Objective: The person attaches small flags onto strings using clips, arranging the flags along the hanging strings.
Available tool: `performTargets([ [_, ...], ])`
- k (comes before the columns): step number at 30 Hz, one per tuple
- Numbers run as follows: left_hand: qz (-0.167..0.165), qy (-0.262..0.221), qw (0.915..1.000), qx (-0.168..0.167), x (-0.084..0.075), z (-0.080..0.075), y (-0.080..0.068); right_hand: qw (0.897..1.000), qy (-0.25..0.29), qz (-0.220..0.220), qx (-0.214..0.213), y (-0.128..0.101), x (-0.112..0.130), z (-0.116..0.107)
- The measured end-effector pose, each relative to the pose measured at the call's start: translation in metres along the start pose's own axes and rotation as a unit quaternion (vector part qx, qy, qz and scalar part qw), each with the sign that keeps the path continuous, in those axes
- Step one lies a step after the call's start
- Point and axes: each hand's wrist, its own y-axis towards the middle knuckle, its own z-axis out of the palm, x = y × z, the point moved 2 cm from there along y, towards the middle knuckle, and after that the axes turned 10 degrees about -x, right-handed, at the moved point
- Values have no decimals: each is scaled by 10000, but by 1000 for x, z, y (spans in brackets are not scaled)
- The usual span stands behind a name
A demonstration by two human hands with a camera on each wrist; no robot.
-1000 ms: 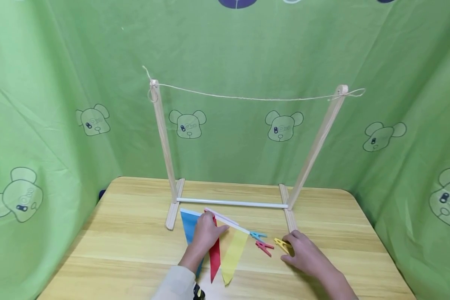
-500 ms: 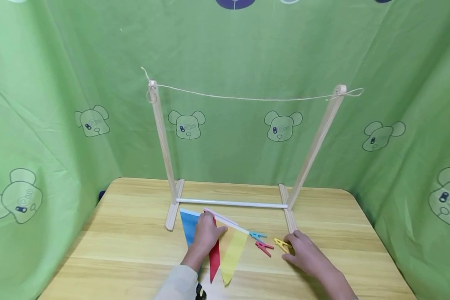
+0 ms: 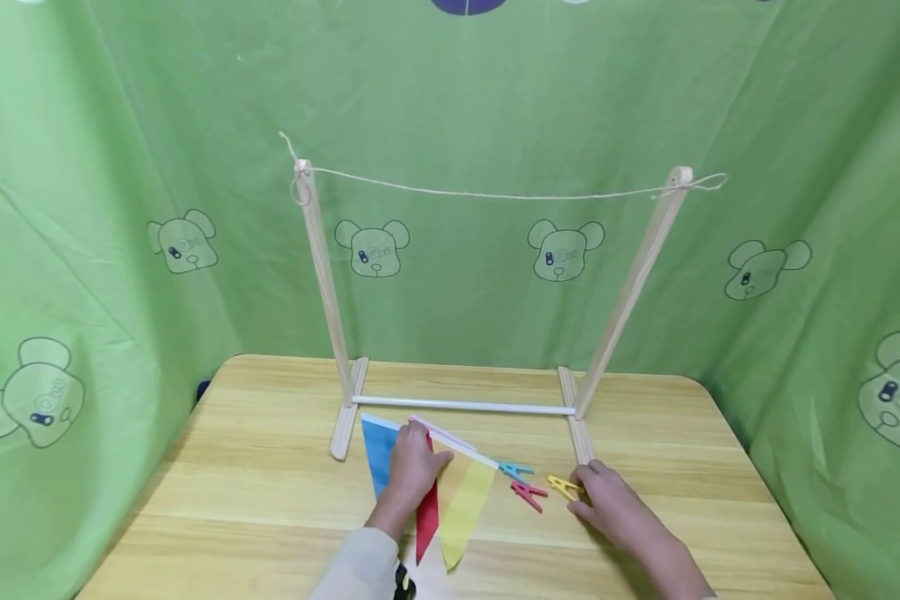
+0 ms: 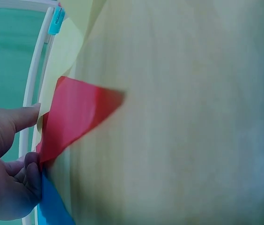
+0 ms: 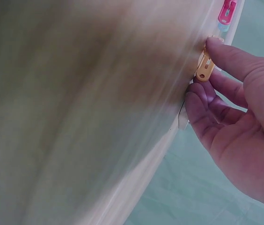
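Overlapping pennants in blue (image 3: 378, 454), red (image 3: 427, 521) and yellow (image 3: 467, 510) lie on the table, pale edges toward the rack. My left hand (image 3: 414, 467) lies over them, its curled fingers at the red pennant's upper edge and its thumb spread toward the yellow one. In the left wrist view the red pennant (image 4: 73, 117) stands out from the fingertips. My right hand (image 3: 615, 504) has thumb and fingers on a yellow clothespin (image 5: 205, 69), which partly hides behind the fingertips in the head view. A blue clothespin (image 3: 515, 471) and a red clothespin (image 3: 528, 494) lie to its left.
Behind the pennants stands a wooden rack with two posts (image 3: 322, 275) and a white lower bar (image 3: 465, 406). A string (image 3: 487, 196) sags between the post tops. The wooden table (image 3: 232, 500) backs onto a green curtain (image 3: 465, 317).
My right thumb has drawn slightly closer to the fingers at the yellow clothespin. The red pennant's tip has shifted a little left. My left hand stays in nearly the same place.
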Motion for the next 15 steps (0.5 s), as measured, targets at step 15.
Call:
performTargets([
  [15,97,42,9998,-173,1,2,1,10000,6,51,8,-1,1,0],
])
